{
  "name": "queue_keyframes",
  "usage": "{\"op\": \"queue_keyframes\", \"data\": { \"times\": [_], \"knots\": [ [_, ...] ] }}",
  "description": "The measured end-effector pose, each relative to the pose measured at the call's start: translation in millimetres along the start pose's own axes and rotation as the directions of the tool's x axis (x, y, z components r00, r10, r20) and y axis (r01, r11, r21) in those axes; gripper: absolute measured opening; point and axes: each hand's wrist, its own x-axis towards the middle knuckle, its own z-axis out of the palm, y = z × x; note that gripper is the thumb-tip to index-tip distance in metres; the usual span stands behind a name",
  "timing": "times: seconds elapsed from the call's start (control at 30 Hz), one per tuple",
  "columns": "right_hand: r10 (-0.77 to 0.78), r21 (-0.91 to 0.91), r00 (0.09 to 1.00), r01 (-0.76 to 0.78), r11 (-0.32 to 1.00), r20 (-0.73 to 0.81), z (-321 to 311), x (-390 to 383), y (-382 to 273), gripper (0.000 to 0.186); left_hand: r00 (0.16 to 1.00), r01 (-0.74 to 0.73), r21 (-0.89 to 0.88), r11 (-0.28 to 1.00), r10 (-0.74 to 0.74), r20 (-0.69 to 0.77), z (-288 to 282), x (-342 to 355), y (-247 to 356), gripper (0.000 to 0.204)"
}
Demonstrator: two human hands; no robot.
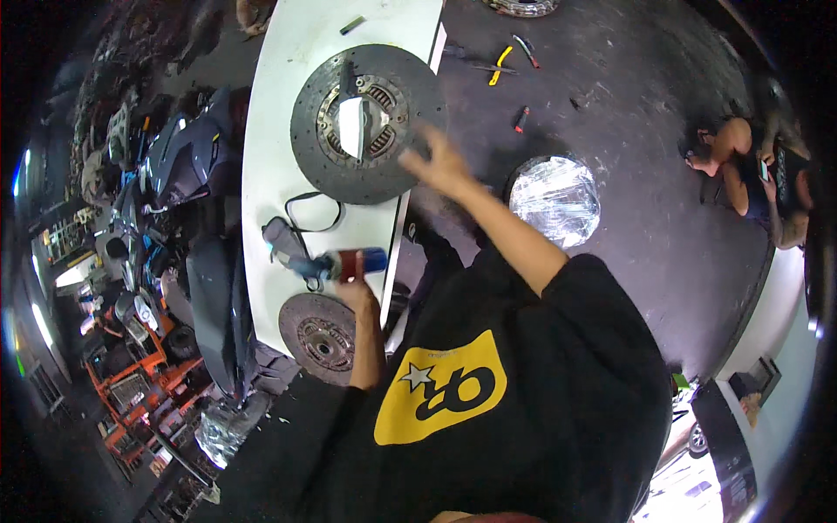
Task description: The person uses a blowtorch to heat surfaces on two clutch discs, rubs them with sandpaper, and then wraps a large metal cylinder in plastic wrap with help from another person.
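My left hand [356, 295] is wrapped round a blue cylinder with a red band [353, 263], like a can; motion blurs it. It is above the white table, beside a grey pouch with a dark strap [281, 237]. My right hand [434, 163] has its fingers spread at the right edge of a large clutch disc [384, 135]; whether it touches the disc I cannot tell. Across the disc's hub lies a knife-like tool [351, 126] with a black handle and a broad bright blade. A smaller clutch disc [321, 342] rests at the table's near end, left of my left forearm.
The white table [266, 166] carries a small dark stick [352, 24] at its far end. On the dark floor are a yellow-handled tool [500, 65], a red-tipped tool [521, 118] and a plastic-wrapped round bundle [555, 200]. Motorcycles [187, 157] stand left. A person [741, 170] sits far right.
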Motion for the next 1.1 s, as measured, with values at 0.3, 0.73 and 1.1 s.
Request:
{"op": "queue_keyframes", "data": {
  "times": [0.3,0.73,1.1],
  "knots": [
    [0.077,0.034,0.987,-0.073,0.997,-0.141,-35.0,65.2,129.9,0.056,0.986,-0.027,-0.094,0.995,0.011,-0.169,-95.1,9.7,-46.3,0.038],
    [0.218,0.040,0.955,-0.214,0.976,-0.203,50.5,-14.7,89.3,0.072,0.999,0.050,-0.106,0.993,-0.051,-0.010,-53.0,13.6,-1.2,0.046],
    [-0.261,0.144,0.942,0.234,0.962,0.211,5.6,-148.3,-41.3,0.086,0.881,-0.157,0.089,0.984,0.098,0.463,10.6,-8.7,-4.7,0.052]
  ]
}}
